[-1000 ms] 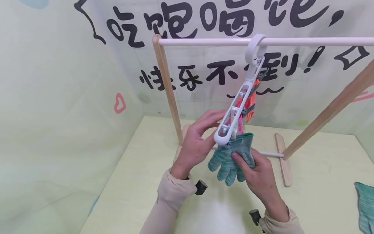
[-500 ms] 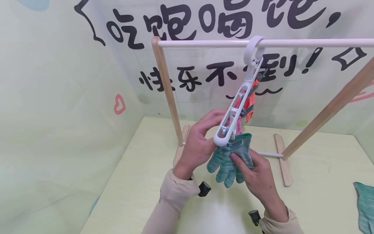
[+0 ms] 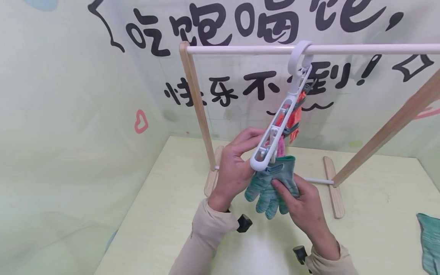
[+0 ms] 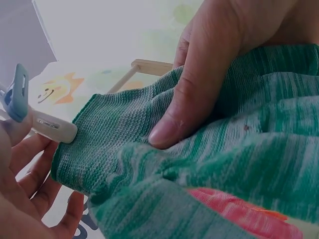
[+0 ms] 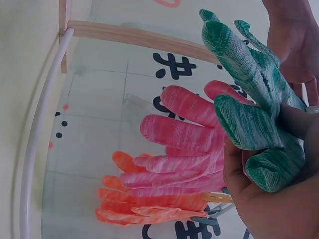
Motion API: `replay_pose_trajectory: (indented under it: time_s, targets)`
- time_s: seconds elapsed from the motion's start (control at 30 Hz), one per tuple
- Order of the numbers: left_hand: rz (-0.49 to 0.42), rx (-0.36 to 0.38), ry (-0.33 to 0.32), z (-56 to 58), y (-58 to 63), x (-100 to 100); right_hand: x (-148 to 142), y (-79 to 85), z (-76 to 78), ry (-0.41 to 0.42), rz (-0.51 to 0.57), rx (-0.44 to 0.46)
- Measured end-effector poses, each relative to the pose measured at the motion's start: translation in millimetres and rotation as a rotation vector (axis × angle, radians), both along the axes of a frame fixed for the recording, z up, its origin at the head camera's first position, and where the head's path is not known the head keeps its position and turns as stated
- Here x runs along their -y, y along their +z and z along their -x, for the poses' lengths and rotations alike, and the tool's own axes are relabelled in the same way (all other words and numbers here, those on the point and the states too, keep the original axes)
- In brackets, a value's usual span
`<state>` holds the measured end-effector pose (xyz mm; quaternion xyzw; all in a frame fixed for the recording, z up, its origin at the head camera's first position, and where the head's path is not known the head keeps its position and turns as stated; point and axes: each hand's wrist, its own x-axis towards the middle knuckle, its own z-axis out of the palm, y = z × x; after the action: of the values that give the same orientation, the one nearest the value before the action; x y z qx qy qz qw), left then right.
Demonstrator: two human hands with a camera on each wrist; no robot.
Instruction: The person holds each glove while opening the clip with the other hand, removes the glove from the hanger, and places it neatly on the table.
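Note:
A green and grey striped knit glove hangs fingers down under the near end of a white hanger. My right hand pinches this glove near its cuff, thumb on top. In the left wrist view, a white clip meets the edge of the cuff, and a blue-grey clip is close by. My left hand is at the hanger's near end, its thumb and fingers on the white clip's back part. Farther along the hanger hang a pink glove and an orange glove.
The hanger hooks over the white rail of a rack with wooden posts. A green striped knit piece lies at the table's right edge. Behind stands a printed backdrop.
My left wrist has shifted slightly right and turned a little, its hand staying at the hanger's near end. The right hand keeps its grip on the green glove, almost still.

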<state>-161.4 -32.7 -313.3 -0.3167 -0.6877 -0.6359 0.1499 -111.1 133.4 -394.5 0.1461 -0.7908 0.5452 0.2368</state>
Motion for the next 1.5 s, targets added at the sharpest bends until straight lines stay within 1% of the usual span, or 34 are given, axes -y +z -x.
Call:
replay_pose_trajectory:
  time_s: [0.17, 0.3, 0.47, 0.57, 0.7, 0.9, 1.03, 1.17, 1.33, 1.4, 1.5]
  targets:
    - [-0.029, -0.007, 0.007, 0.3, -0.9, -2, 0, -1.1, 0.1, 0.013, -0.002, 0.004]
    - [-0.033, -0.015, 0.017, 0.5, -0.7, -3, -2, -2.8, 0.8, 0.018, -0.008, -0.004]
    - [-0.031, -0.014, 0.03, 1.3, 0.5, -3, -4, -4.2, 2.3, 0.033, -0.031, 0.03]
    - [-0.034, -0.011, 0.029, 1.3, -0.1, -2, -5, -5.1, 2.0, 0.03, -0.024, 0.05]
    - [-0.033, -0.012, 0.035, 0.6, -1.0, -2, -6, -7.1, 1.7, 0.028, -0.024, 0.052]
    - [-0.027, -0.006, 0.052, 0.6, -1.9, -2, -12, -9.6, 2.3, 0.022, -0.078, 0.05]
    - [-0.019, -0.006, 0.064, 0.9, -0.8, -2, -20, -12.5, 0.9, -0.01, -0.115, 0.071]
    - [-0.02, 0.015, 0.086, -0.1, -1.2, -2, -32, -17.2, -3.2, -0.064, -0.129, 0.14]
    - [-0.018, 0.048, 0.112, -1.2, -2.7, -2, -53, -21.6, -9.7, -0.16, -0.156, 0.216]
    - [-0.014, 0.051, 0.119, -1.1, -2.8, -3, -64, -22.6, -12.7, -0.203, -0.17, 0.238]
    - [-0.005, 0.047, 0.125, -0.4, -3.0, -3, -81, -24.1, -18.2, -0.262, -0.176, 0.298]
